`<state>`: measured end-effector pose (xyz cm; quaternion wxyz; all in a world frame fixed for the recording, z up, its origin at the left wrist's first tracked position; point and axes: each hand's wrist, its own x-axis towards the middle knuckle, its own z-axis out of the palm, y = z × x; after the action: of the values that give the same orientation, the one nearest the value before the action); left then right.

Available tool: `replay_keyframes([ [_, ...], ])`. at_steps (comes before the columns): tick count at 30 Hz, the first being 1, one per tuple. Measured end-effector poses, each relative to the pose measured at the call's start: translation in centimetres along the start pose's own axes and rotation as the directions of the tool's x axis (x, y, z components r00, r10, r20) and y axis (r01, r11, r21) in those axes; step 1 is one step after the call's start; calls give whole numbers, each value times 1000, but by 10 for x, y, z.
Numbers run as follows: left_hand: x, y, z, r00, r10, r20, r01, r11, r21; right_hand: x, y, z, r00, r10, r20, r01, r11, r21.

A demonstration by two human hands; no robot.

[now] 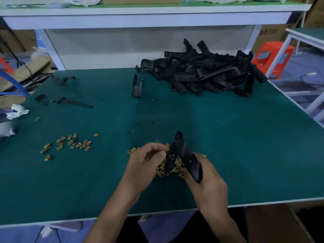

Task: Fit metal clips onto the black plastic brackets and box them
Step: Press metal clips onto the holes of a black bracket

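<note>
My right hand (206,179) grips a black plastic bracket (182,151) by its lower arm and holds it tilted above a heap of gold metal clips (168,170). My left hand (149,160) pinches a small metal clip at the bracket's left edge, fingers closed on it. A big pile of black brackets (206,72) lies at the back right of the green table (105,181). A second scatter of clips (70,143) lies at the left.
One lone bracket (137,86) stands left of the big pile. Black scrap pieces (75,102) and crumpled white paper (16,111) lie at the left. A cardboard box (273,223) sits below the table's front right edge. An orange stool (273,57) stands behind.
</note>
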<state>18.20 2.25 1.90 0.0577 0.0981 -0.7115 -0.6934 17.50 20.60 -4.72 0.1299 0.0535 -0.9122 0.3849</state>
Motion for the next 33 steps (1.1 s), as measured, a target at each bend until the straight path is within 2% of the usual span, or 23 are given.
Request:
replay_keyframes([
  [5,-1,-3,-3,999,31,-32,-31,1000,4,0,1,1,1000,-9,3,9,1000,-2],
  [12,0,-4,-8,1000,-4,-12,4,998,68,0,2,3,998,-48,-33,47,998,-47],
  [17,6,8,-21,990,-31,141,12,991,137,0,0,3,997,-70,-41,67,995,-77],
  [24,16,21,-33,927,-155,341,65,963,260,0,1,4,991,-125,-37,119,985,-127],
  [30,22,28,-24,886,-258,386,133,937,322,0,4,3,987,-157,-23,151,975,-161],
  [33,25,31,-22,884,-255,391,150,948,279,1,2,2,996,-84,-40,80,991,-105],
])
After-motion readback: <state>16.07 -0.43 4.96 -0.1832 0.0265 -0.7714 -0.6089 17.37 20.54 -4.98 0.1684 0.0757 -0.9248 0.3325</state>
